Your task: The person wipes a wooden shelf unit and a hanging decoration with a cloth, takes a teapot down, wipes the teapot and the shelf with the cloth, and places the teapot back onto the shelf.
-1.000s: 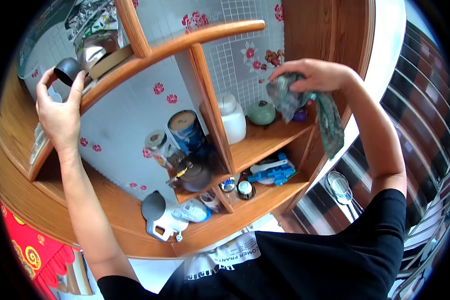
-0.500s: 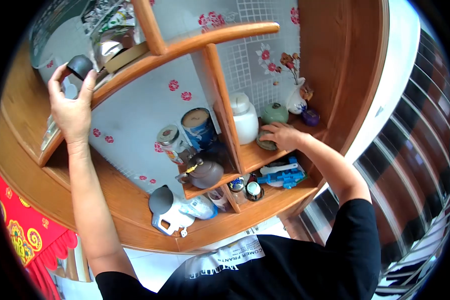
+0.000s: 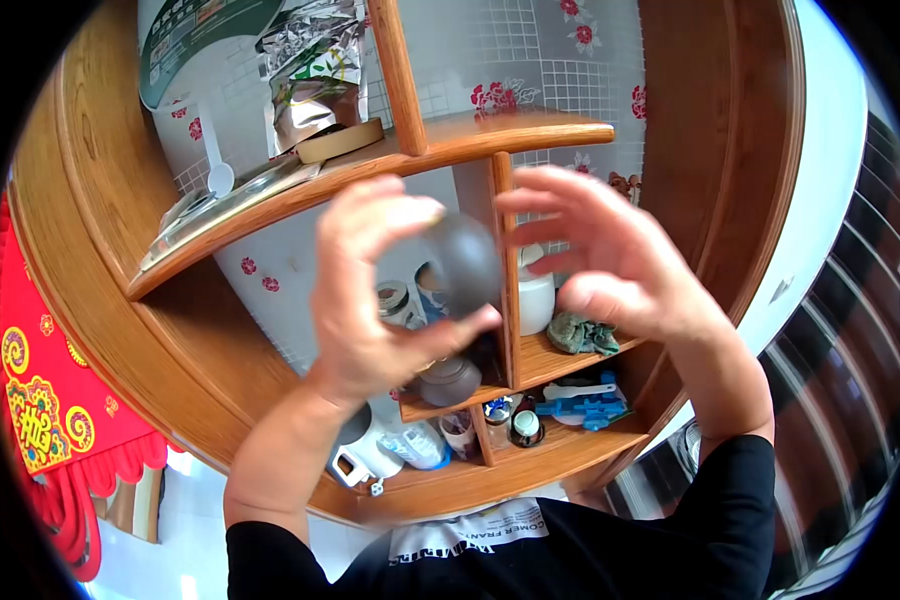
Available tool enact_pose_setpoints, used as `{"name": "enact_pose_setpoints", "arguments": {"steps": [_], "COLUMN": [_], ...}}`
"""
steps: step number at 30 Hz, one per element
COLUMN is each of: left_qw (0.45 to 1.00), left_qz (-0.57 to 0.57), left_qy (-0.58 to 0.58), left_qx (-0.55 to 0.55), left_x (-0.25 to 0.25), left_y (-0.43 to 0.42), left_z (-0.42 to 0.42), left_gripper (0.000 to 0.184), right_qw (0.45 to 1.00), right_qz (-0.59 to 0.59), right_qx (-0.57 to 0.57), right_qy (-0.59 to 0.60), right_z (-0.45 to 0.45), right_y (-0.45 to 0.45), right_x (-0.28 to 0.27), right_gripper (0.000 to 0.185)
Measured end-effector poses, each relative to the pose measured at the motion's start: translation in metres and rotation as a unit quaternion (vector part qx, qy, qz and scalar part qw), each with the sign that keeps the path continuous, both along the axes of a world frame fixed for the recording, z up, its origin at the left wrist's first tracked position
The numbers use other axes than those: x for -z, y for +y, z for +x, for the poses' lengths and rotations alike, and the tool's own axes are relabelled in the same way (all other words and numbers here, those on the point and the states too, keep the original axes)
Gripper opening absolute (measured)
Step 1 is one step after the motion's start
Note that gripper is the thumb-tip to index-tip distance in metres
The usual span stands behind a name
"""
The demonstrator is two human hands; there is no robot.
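My left hand (image 3: 355,290) is raised in front of the shelves, thumb and fingers curved around a small dark grey cup (image 3: 462,262), its rounded side showing and blurred by motion. Facing it from the right, my right hand (image 3: 615,255) is open, fingers apart and nothing in them. A gap separates it from the cup. Beneath my right hand, a crumpled green cloth (image 3: 581,335) lies on the wooden shelf (image 3: 540,365). Partly hidden behind its fingers stands a white jar (image 3: 536,302). A dark teapot (image 3: 448,380) sits lower, beyond my left hand.
The upper shelf (image 3: 470,140) carries a roll of tape (image 3: 340,141), a silver foil bag (image 3: 315,85) and a white spoon (image 3: 220,178). A white jug (image 3: 367,458) and blue plastic pieces (image 3: 580,408) occupy the bottom level. An upright divider (image 3: 506,280) stands behind the hands.
My left hand has brought the cup from the upper left shelf down and right to the middle. My right hand has left the cloth on the shelf, rising and opening near the cup.
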State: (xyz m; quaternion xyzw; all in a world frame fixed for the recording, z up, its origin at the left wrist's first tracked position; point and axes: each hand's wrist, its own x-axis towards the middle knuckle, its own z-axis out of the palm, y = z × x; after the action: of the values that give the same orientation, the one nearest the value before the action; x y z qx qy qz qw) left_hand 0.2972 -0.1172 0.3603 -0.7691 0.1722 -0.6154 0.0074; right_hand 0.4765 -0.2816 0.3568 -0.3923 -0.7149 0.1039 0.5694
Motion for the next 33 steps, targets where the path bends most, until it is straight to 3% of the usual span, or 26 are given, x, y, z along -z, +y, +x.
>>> {"name": "enact_pose_setpoints", "arguments": {"steps": [2, 7, 11, 13, 15, 17, 19, 20, 23, 25, 29, 33], "left_qw": [0.999, 0.997, 0.998, 0.998, 0.997, 0.996, 0.991, 0.991, 0.982, 0.937, 0.83, 0.766], "left_qz": [0.015, -0.037, -0.015, -0.022, -0.043, -0.09, -0.133, -0.127, -0.161, -0.239, -0.356, -0.418], "left_qy": [0.044, 0.06, 0.053, 0.036, 0.036, 0.014, 0.03, 0.04, 0.085, 0.217, 0.373, 0.425], "left_qx": [-0.018, -0.015, -0.034, -0.049, -0.059, -0.017, 0.012, 0.0, -0.048, -0.131, -0.213, -0.24], "left_x": [0.012, 0.033, 0.031, 0.024, 0.016, 0.011, 0.014, 0.02, 0.048, 0.074, 0.145, 0.193], "left_y": [-0.017, -0.027, -0.027, -0.025, -0.025, -0.014, -0.005, 0.002, 0.016, 0.028, 0.059, 0.076], "left_z": [0.004, 0.016, 0.02, 0.025, 0.022, 0.012, -0.007, -0.017, -0.04, -0.049, -0.052, -0.045], "left_gripper": [0.069, 0.062, 0.062, 0.067, 0.078, 0.074, 0.062, 0.055, 0.043, 0.041, 0.046, 0.049], "right_qw": [0.997, 0.998, 0.999, 0.997, 0.992, 0.995, 0.994, 0.987, 0.973, 0.97, 0.926, 0.916], "right_qz": [-0.046, -0.052, -0.015, -0.011, 0.07, 0.016, 0.049, 0.029, -0.057, -0.102, -0.204, -0.186], "right_qx": [-0.063, -0.044, 0.007, 0.045, 0.054, 0.082, 0.023, 0.047, -0.053, -0.086, 0.053, 0.057], "right_qy": [0.006, 0.002, -0.043, -0.058, -0.086, -0.06, -0.094, -0.151, -0.218, -0.202, -0.314, -0.35], "right_z": [-0.016, -0.032, -0.027, -0.025, -0.015, -0.006, 0.005, 0.01, 0.001, -0.008, -0.024, -0.018], "right_y": [0.003, 0.006, 0.01, 0.01, 0.02, 0.013, 0.016, 0.016, 0.02, 0.029, 0.063, 0.12], "right_x": [0.001, 0.011, 0.007, -0.006, -0.023, -0.049, -0.055, -0.051, -0.024, 0.002, 0.048, 0.11], "right_gripper": [0.071, 0.074, 0.069, 0.063, 0.056, 0.052, 0.054, 0.065, 0.072, 0.056, 0.054, 0.049]}}
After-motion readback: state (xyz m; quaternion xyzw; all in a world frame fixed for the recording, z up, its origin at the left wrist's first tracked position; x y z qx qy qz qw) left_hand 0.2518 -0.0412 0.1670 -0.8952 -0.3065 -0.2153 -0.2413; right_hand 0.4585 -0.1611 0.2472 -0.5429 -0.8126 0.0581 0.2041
